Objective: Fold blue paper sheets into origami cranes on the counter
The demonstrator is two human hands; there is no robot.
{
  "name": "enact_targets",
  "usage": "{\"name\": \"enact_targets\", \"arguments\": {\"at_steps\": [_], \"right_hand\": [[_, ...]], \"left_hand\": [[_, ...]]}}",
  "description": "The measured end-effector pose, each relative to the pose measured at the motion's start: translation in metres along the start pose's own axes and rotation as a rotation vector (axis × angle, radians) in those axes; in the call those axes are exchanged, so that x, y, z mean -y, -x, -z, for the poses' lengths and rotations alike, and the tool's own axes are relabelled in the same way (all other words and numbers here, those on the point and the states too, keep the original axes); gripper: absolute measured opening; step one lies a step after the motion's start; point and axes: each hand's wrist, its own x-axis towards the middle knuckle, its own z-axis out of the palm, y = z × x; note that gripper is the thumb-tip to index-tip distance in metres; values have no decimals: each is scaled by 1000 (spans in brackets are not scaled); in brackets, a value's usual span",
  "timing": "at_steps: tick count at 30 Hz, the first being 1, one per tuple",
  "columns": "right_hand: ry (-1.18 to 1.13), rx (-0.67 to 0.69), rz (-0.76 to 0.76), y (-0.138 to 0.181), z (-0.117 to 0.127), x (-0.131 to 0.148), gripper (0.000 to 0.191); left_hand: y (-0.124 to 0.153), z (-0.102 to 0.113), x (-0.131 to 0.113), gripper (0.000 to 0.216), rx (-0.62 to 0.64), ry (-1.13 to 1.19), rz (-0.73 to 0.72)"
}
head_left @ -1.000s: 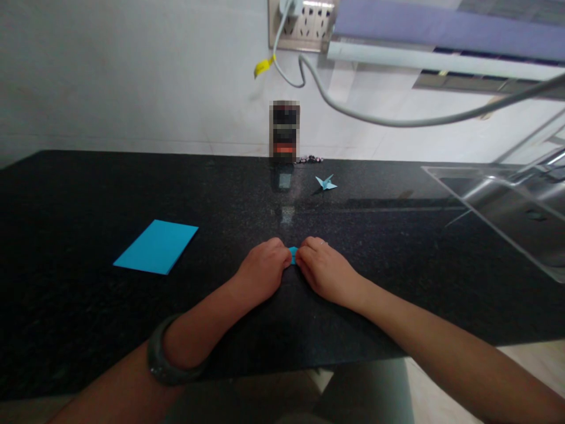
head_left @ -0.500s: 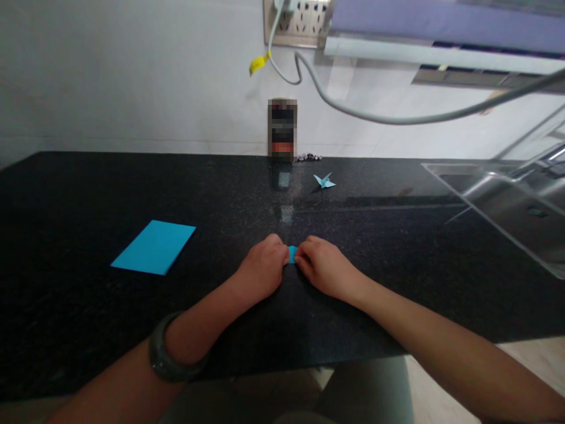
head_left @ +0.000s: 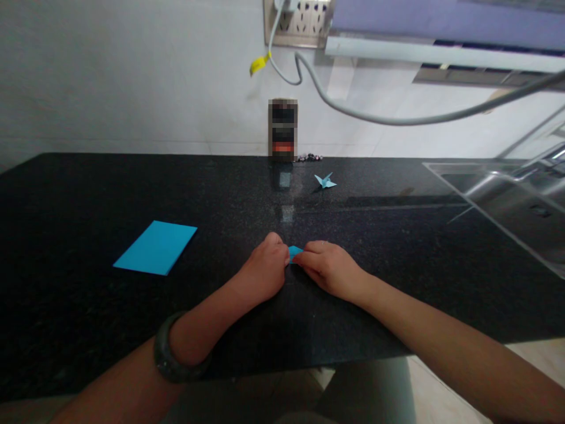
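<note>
A small folded piece of blue paper shows between my two hands, just above or on the black countertop. My left hand is closed with its fingertips on the paper's left side. On the other side, my right hand pinches the paper's right part, thumb and fingers together. Much of the paper is hidden behind the fingers. Left of my hands lies a flat stack or sheet of blue paper. Farther back sits a pale blue folded paper crane.
A blurred-out upright object leans at the wall with a beaded string beside it. At the right is a steel sink. A grey cable hangs from the wall socket across the upper right. The black countertop runs underneath.
My right hand has turned slightly, and its fingers now lie straighter over the paper's right side. My left hand keeps its hold almost unmoved.
</note>
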Motion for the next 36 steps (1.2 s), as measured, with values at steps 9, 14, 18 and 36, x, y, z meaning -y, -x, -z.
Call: {"name": "enact_targets", "arguments": {"at_steps": [9, 14, 18, 36], "right_hand": [[99, 101, 128, 4, 4, 0, 29], [97, 147, 119, 1, 7, 1, 29], [73, 125, 106, 1, 7, -1, 28], [-36, -2, 24, 5, 11, -1, 22]], "left_hand": [[-1, -4, 5, 19, -18, 55, -23], [7, 9, 11, 20, -15, 53, -94], [21, 20, 3, 28, 64, -257, -185], [27, 11, -10, 31, 48, -486, -236]]}}
